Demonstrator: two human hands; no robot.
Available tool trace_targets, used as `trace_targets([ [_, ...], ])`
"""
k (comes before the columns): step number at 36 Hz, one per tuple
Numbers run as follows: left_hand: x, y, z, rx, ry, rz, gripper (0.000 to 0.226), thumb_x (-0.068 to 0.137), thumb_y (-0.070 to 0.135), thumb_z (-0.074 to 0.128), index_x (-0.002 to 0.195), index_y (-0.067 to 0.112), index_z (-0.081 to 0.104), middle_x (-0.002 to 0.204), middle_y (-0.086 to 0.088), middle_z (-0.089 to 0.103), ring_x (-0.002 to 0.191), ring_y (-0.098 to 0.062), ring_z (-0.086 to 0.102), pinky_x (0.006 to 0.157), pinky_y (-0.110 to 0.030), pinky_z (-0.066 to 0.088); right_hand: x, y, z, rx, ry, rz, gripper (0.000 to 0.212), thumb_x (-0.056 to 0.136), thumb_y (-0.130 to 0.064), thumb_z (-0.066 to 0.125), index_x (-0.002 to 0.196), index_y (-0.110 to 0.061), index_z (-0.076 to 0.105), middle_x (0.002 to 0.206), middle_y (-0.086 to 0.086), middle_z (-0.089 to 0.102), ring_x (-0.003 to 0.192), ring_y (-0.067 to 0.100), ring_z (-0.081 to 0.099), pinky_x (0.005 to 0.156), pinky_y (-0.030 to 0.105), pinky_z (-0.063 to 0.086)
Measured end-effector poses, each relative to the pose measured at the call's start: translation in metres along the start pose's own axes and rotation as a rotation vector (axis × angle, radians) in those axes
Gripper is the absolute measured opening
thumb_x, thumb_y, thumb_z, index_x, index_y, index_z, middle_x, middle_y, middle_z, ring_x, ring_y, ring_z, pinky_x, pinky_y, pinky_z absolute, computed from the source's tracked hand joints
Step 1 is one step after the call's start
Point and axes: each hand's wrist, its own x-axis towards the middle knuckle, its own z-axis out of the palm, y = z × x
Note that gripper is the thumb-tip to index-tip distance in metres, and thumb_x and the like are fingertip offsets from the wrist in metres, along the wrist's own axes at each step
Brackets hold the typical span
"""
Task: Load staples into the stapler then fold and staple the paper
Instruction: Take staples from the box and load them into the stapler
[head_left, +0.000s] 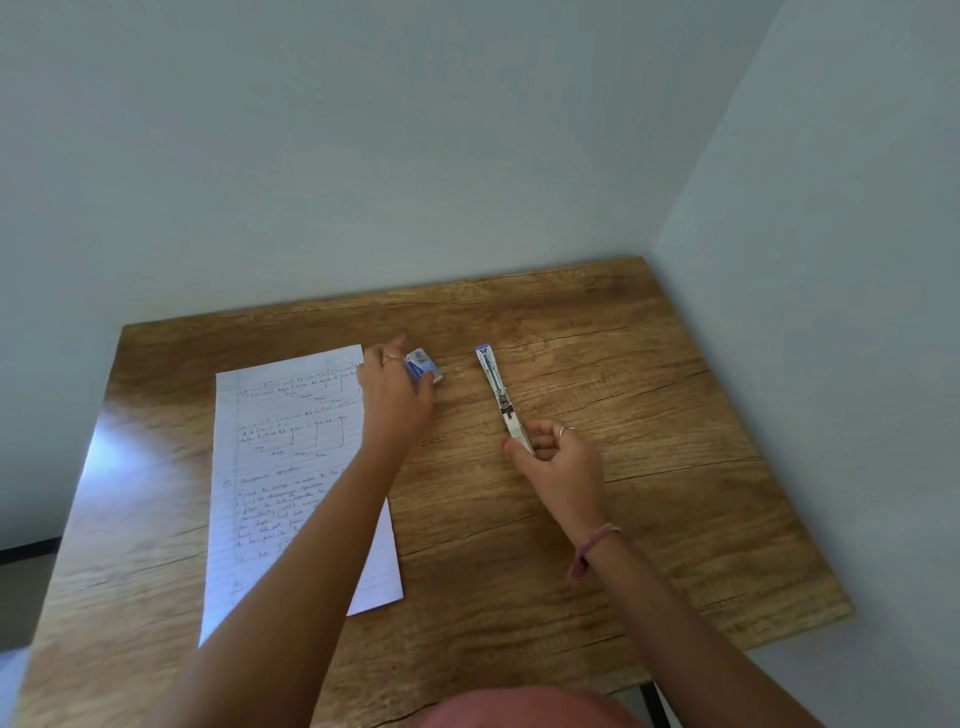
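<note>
Left hand (396, 395) grip on closed staple box (425, 365) beside paper (291, 467) near table (649, 467) far edge, right hand (561, 457) grip pinching opened stapler (500, 395) near end.

A wooden table (649, 519) fills the lower half of the frame, set into a corner of pale walls. At center left lies a sheet of lined, handwritten paper (270, 467), flat on the wood. The left hand (397, 395) reaches across the paper's upper right corner and grips a small blue staple box (423, 365) just above center. To its right, the right hand (558, 460) pinches the near end of the opened stapler (496, 387), which stretches toward the upper frame.
</note>
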Motion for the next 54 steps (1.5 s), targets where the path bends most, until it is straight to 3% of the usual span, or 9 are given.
trace_targets([
  [6,0.017,-0.012,-0.005,0.191,-0.210,-0.013,0.094,0.082,0.043,0.071,0.152,0.009,0.018,0.148,-0.015,0.028,0.136,-0.034,0.025,0.110,-0.048,0.031,0.001,-0.008,-0.007,-0.106,-0.040,-0.013,0.038,0.076,-0.048,0.076,0.102,-0.023,0.066,0.082,-0.012,0.070,0.072,0.000,0.067,0.061,0.021,0.057],
  [12,0.018,-0.015,-0.005,0.203,-0.204,0.015,0.074,0.083,0.047,0.069,0.140,0.007,0.044,0.134,-0.013,0.040,0.125,-0.027,0.037,0.102,-0.038,0.037,0.007,-0.018,-0.020,-0.352,-0.070,-0.153,0.047,0.079,-0.054,0.069,0.106,-0.016,0.068,0.077,-0.019,0.063,0.071,-0.004,0.062,0.058,0.011,0.051],
  [15,0.012,-0.013,-0.009,0.090,-0.179,0.053,0.070,0.080,0.043,0.074,0.136,0.010,0.048,0.125,-0.004,0.042,0.114,-0.018,0.046,0.094,-0.027,0.042,0.009,-0.023,-0.027,-0.523,-0.032,-0.235,0.057,0.085,-0.055,0.062,0.119,-0.010,0.062,0.098,-0.003,0.067,0.090,0.010,0.063,0.077,0.028,0.056],
  [18,0.000,-0.006,-0.016,-0.121,-0.196,0.065,0.064,0.076,0.036,0.080,0.129,0.015,0.053,0.118,0.006,0.039,0.091,-0.004,0.058,0.073,-0.005,0.047,0.008,-0.032,-0.030,-0.552,0.031,-0.331,0.051,0.089,-0.049,0.059,0.120,-0.008,0.061,0.106,0.003,0.067,0.096,0.015,0.062,0.080,0.034,0.056],
  [23,-0.025,0.003,-0.021,-0.309,-0.226,0.056,0.058,0.071,0.024,0.085,0.118,0.025,0.051,0.123,0.000,0.051,0.079,0.002,0.068,0.066,-0.014,0.056,0.005,-0.050,-0.019,-0.220,-0.027,-0.344,0.022,0.090,-0.025,0.065,0.108,-0.012,0.067,0.084,-0.013,0.066,0.079,0.001,0.063,0.069,0.012,0.052],
  [27,-0.044,0.013,-0.026,-0.442,-0.233,0.030,0.064,0.060,0.028,0.090,0.111,0.025,0.052,0.113,-0.005,0.064,0.078,-0.005,0.071,0.064,-0.018,0.056,0.005,-0.058,-0.008,0.104,-0.222,-0.093,0.016,0.088,-0.025,0.068,0.102,-0.019,0.069,0.089,-0.003,0.074,0.083,0.011,0.071,0.071,0.027,0.058],
  [34,-0.066,0.017,-0.035,-0.593,-0.204,-0.047,0.064,0.046,0.040,0.088,0.097,0.027,0.051,0.079,0.011,0.074,0.071,-0.002,0.072,0.060,-0.011,0.052,-0.007,-0.060,-0.001,0.552,-0.382,0.192,0.014,0.088,-0.015,0.069,0.102,-0.012,0.068,0.093,0.006,0.077,0.085,0.016,0.074,0.069,0.023,0.057],
  [41,-0.077,0.007,-0.037,-0.674,-0.184,-0.150,0.060,0.047,0.045,0.085,0.094,0.016,0.060,0.082,0.012,0.075,0.077,-0.006,0.073,0.065,-0.015,0.054,-0.015,-0.065,-0.002,0.595,-0.414,0.207,0.018,0.090,-0.010,0.065,0.108,-0.008,0.068,0.097,0.009,0.076,0.089,0.021,0.074,0.071,0.027,0.060],
  [54,-0.084,0.001,-0.053,-1.021,-0.306,-0.267,0.031,0.077,0.014,0.073,0.103,0.005,0.058,0.092,-0.005,0.075,0.086,-0.017,0.072,0.070,-0.024,0.057,-0.020,-0.063,-0.008,0.556,-0.450,0.179,0.016,0.089,-0.007,0.065,0.105,-0.006,0.067,0.095,0.010,0.076,0.088,0.023,0.074,0.067,0.025,0.060],
])
